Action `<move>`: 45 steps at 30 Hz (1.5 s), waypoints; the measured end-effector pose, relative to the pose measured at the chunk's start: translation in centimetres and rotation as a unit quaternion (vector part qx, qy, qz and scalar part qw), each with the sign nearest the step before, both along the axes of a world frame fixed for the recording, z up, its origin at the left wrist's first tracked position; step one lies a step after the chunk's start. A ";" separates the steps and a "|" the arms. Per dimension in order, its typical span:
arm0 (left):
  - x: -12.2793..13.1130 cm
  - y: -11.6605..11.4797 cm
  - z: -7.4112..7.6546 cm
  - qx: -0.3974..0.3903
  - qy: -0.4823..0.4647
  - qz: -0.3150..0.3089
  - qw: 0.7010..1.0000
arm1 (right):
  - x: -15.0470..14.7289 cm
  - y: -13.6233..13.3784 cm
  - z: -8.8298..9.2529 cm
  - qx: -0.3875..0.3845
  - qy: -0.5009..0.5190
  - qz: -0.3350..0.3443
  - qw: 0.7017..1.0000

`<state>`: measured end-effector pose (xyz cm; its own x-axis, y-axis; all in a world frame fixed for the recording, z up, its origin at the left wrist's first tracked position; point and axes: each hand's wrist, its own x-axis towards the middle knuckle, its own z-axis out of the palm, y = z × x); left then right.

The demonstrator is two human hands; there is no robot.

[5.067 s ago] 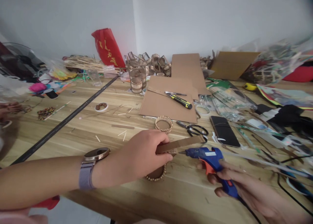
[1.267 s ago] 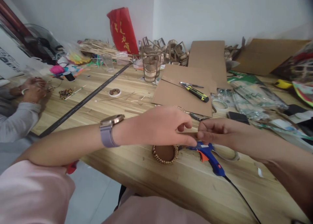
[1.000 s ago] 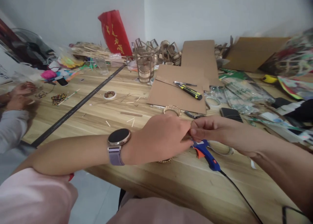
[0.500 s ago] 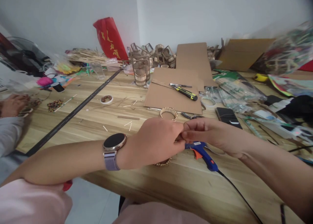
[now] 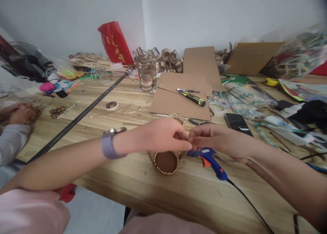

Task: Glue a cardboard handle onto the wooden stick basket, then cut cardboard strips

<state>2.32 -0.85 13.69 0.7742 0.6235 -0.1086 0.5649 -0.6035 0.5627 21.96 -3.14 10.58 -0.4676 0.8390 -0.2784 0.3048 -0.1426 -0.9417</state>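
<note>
My left hand (image 5: 163, 134) and my right hand (image 5: 217, 138) meet fingertip to fingertip above the table. Both are pinched closed, and whatever lies between the fingers is too small or too hidden to make out. Below my left hand sits a small round basket (image 5: 166, 162) with a brown base and a rim of short pale sticks. A blue glue gun (image 5: 213, 162) with an orange trigger lies under my right hand, its nozzle end partly covered. Just beyond my hands is a ring of short sticks (image 5: 178, 118), partly hidden by my left hand.
Cardboard sheets (image 5: 178, 104) carry a yellow-black utility knife (image 5: 191, 97). Pliers (image 5: 199, 121) and a black wallet-like case (image 5: 238, 123) lie nearby. Small stick baskets (image 5: 146, 81) stand at the back. At far left, another person's hands (image 5: 21, 112) work beside beads (image 5: 57, 111).
My left wrist has turned and lifted, so the watch face now points away and the small basket below shows more. My right hand has barely moved.
</note>
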 end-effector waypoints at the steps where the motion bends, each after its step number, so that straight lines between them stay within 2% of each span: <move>1: -0.1 0.5 0.4 -0.042 0.014 0.003 0.999 | 0.0 0.1 0.0 -0.006 -0.005 0.000 1.000; 4: -0.3 1.5 0.9 -0.147 0.029 0.002 0.989 | 0.1 0.2 -0.1 -0.022 -0.013 0.012 1.000; 8: 0.1 1.6 0.4 -0.292 -0.008 -0.034 0.956 | 0.1 0.1 0.2 -0.027 -0.024 0.019 0.999; 13: 0.8 1.8 -0.3 -0.401 0.002 0.017 0.916 | -0.1 0.0 1.0 -0.062 -0.049 0.019 0.997; 16: 1.0 1.9 -0.6 -0.438 -0.008 0.025 0.899 | -0.1 0.0 1.1 -0.061 -0.053 0.023 0.996; 30: 1.3 1.2 -0.7 -0.426 -0.024 0.047 0.903 | -0.1 -0.2 1.2 -0.077 -0.053 0.010 0.996; 38: 1.1 1.2 -1.0 -0.442 -0.038 0.063 0.894 | -0.2 -0.4 1.2 -0.080 -0.041 -0.005 0.996; 42: 0.9 2.7 -1.1 -0.455 -0.040 0.034 0.889 | -0.3 -0.1 1.1 -0.059 -0.028 -0.011 0.998; 45: 0.6 4.4 -0.8 -0.404 -0.025 -0.020 0.914 | -0.2 0.2 1.0 -0.039 -0.028 -0.041 0.998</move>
